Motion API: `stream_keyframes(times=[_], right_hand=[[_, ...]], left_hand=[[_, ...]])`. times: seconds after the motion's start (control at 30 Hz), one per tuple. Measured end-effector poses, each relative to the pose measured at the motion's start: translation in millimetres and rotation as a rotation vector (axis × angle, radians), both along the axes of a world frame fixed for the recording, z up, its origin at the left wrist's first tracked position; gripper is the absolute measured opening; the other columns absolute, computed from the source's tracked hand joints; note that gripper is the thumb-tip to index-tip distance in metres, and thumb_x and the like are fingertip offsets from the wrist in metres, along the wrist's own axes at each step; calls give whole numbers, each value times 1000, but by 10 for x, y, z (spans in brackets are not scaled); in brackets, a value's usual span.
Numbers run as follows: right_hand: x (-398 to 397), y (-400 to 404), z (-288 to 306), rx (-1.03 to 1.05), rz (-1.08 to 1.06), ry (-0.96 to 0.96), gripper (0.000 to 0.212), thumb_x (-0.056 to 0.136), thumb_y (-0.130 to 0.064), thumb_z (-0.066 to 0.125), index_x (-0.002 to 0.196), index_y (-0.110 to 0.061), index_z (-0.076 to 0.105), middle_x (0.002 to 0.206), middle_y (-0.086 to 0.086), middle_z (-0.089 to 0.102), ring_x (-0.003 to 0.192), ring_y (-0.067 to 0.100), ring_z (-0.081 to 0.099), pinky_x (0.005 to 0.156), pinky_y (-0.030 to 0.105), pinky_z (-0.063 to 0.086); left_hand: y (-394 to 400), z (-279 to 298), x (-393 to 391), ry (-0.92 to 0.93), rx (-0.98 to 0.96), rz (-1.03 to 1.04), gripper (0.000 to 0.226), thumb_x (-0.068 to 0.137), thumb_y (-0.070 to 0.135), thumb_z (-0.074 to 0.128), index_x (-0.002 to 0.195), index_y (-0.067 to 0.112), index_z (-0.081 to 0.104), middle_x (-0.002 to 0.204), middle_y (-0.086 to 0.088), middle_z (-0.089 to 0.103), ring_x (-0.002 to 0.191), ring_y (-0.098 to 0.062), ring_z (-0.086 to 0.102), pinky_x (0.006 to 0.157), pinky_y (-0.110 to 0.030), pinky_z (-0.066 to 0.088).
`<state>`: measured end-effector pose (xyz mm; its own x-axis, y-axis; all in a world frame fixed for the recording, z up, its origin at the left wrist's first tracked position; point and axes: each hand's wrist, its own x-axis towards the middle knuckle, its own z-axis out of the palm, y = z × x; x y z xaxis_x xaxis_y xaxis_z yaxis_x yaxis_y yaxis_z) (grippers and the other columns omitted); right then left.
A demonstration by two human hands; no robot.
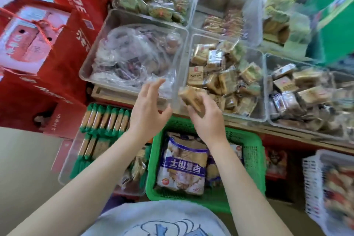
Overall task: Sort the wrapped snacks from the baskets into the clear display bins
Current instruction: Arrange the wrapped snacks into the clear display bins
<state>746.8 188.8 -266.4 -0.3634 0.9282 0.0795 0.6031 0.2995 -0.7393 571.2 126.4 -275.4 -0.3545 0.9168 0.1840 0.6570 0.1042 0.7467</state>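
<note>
1. The right hand (207, 119) grips a tan wrapped snack (191, 96) at its near end, just above the clear bin (247, 55) edge.
2. The left hand (147, 109), just beside it, is spread and holds nothing.
3. The snack looks light, its film probably slick and crinkly (contents likely crumbly); hold the flat sides.
4. Its long axis points up-left, away from the wrist.

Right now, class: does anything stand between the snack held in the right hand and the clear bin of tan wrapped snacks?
Nothing visible does. The right hand holds the wrapped snack at the near wall of the clear bin, whose top is open. The left hand hovers apart, to the side.
</note>
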Motion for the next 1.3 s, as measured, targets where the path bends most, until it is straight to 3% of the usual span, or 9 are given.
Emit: stream_keyframes(times=[0.13, 0.23, 0.33, 0.47, 0.63, 0.7, 0.83, 1.03, 1.3], right_hand=[[477, 381, 102, 146, -355, -74, 51, 100, -22, 54, 149, -17, 40, 148, 5, 47, 133, 15, 41, 105, 25, 37], [682, 569, -43, 43, -276, -380, 56, 100, -32, 50, 153, -20, 35, 158, 13, 32, 146, 29, 25, 120, 47, 25], [740, 482, -221, -55, -195, -544, 57, 101, -39, 47, 153, -18, 34, 162, 13, 25, 150, 30, 19, 120, 52, 17], [639, 257, -338, 81, -260, -425, 29, 95, -22, 56, 117, -8, 69, 134, 16, 56, 134, 32, 42, 111, 51, 28], [238, -155, -407, 284, -106, -192, 18, 86, -3, 60, 99, -8, 71, 105, 8, 63, 105, 26, 54, 92, 39, 40], [16, -340, -468, 152, 56, -135, 15, 88, -2, 57, 95, -7, 69, 96, 4, 63, 94, 21, 56, 80, 34, 46], [-360, -683, -785, -158, 313, -186, 16, 94, -6, 53, 98, -7, 69, 93, 4, 61, 84, 21, 57, 71, 34, 46], [-689, -1070, -1113, -463, 451, -358, 23, 103, -16, 41, 104, -10, 63, 101, 2, 54, 63, 3, 39, 65, 29, 33], [-889, -1158, -1166, -506, 430, -441, 23, 103, -18, 41, 102, -16, 64, 103, -1, 56, 81, 15, 56, 71, 32, 43]], left_hand=[[263, -119, 236, 255, -196, -131, 82, 89, 39, 62, 156, 19, 19, 157, -7, 29, 144, -25, 28, 121, -41, 18], [229, -401, 246, 511, -481, -272, 83, 91, 53, 49, 159, 23, 11, 167, -6, 0, 153, -22, -4, 124, -44, -5], [178, -459, 218, 603, -502, -302, 78, 91, 54, 48, 157, 26, 19, 166, -4, -10, 152, -21, -15, 123, -44, -9], [187, -354, 216, 509, -490, -313, 75, 92, 49, 51, 157, 27, 21, 167, -1, -2, 152, -18, -10, 124, -41, -8], [-153, -279, 134, 211, -237, -83, 59, 90, 23, 61, 146, 16, 43, 153, -7, 39, 143, -24, 30, 119, -35, 20], [-409, -426, -38, 184, -287, 43, 53, 89, 19, 60, 140, 10, 49, 142, -10, 49, 134, -27, 40, 114, -39, 31], [-973, -897, -476, 137, -702, 146, 57, 92, 21, 59, 145, 9, 43, 148, -12, 41, 137, -28, 35, 109, -41, 37], [-1504, -1491, -828, 144, -1165, 45, 79, 89, 38, 66, 154, 21, 25, 153, -18, 31, 134, -40, 36, 98, -50, 44], [-1592, -1660, -947, 96, -976, 164, 61, 87, 4, 60, 142, 15, 37, 117, -17, 54, 100, -36, 54, 62, -39, 42]])
